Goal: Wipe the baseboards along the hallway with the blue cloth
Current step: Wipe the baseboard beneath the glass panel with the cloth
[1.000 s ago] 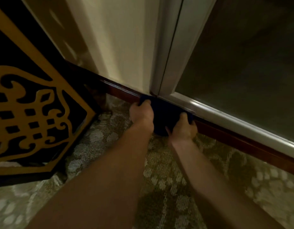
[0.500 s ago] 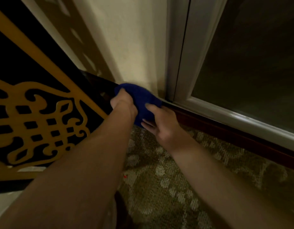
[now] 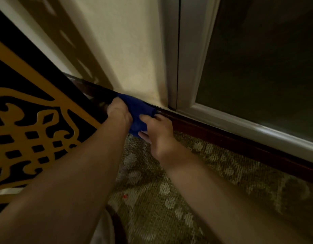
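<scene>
1. Left hand [image 3: 117, 111] & right hand [image 3: 156, 131] are both gripping blue cloth [image 3: 138, 110], fingers curled on it.
2. Cloth is pressing against dark baseboard [image 3: 222, 136], w/ patterned carpet [image 3: 161, 182] lying below.

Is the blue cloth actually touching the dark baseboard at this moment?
Touching. The head view shows the blue cloth pressed against the baseboard by the left hand and right hand, no gap visible.
</scene>
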`<action>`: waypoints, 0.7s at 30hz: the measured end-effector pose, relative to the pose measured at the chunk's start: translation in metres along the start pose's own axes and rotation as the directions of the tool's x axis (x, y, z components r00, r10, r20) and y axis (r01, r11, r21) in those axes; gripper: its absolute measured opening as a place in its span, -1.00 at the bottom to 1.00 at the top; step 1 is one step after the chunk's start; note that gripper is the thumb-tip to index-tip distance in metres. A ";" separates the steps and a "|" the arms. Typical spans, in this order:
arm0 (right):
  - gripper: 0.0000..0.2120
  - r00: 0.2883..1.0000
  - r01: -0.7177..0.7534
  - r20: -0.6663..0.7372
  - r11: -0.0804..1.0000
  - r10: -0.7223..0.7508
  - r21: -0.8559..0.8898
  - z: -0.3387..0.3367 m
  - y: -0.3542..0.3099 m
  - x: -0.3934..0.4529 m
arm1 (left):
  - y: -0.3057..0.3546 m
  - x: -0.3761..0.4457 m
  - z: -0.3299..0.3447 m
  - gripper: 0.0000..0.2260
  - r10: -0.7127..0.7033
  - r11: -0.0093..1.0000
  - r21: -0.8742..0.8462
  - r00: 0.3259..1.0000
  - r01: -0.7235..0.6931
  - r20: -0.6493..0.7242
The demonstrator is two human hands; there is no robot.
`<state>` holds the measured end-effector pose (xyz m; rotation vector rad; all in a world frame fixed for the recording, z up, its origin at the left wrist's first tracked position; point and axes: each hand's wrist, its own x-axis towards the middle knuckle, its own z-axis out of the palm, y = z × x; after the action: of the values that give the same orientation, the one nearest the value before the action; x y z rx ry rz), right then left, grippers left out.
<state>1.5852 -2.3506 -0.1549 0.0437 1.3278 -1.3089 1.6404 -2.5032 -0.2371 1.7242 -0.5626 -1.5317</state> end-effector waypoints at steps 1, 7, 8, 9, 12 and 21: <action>-0.81 1.000 0.008 -0.015 0.999 -0.008 0.042 -0.009 0.002 -0.005 | -0.003 -0.014 0.003 -0.61 0.016 0.999 -0.035 0.998 -0.018 -0.054; -0.85 0.967 0.160 -0.233 0.962 -0.107 0.223 -0.047 0.024 -0.029 | -0.034 -0.087 0.011 -0.66 0.217 0.971 0.113 0.975 -0.210 -0.051; -0.85 0.974 0.158 -0.196 0.962 -0.115 0.223 -0.042 0.026 -0.029 | -0.027 -0.082 0.010 -0.66 0.196 0.975 0.123 0.979 -0.187 -0.057; -0.84 0.985 0.133 -0.139 0.970 -0.106 0.206 -0.035 0.025 -0.027 | -0.017 -0.077 0.009 -0.63 0.160 0.982 0.113 0.984 -0.150 -0.085; -0.80 1.000 0.002 -0.014 0.991 0.000 0.134 -0.006 0.012 -0.010 | 0.007 -0.046 0.006 -0.65 0.070 0.997 0.025 0.988 -0.067 -0.138; -0.91 0.986 0.017 -0.166 0.971 0.024 0.239 -0.033 -0.004 -0.016 | -0.019 -0.066 0.024 -0.57 0.204 0.979 0.047 0.950 -0.199 -0.234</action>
<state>1.5648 -2.3196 -0.1527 0.3302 1.3022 -1.4828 1.6022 -2.4480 -0.2088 1.7772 -0.6125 -1.1608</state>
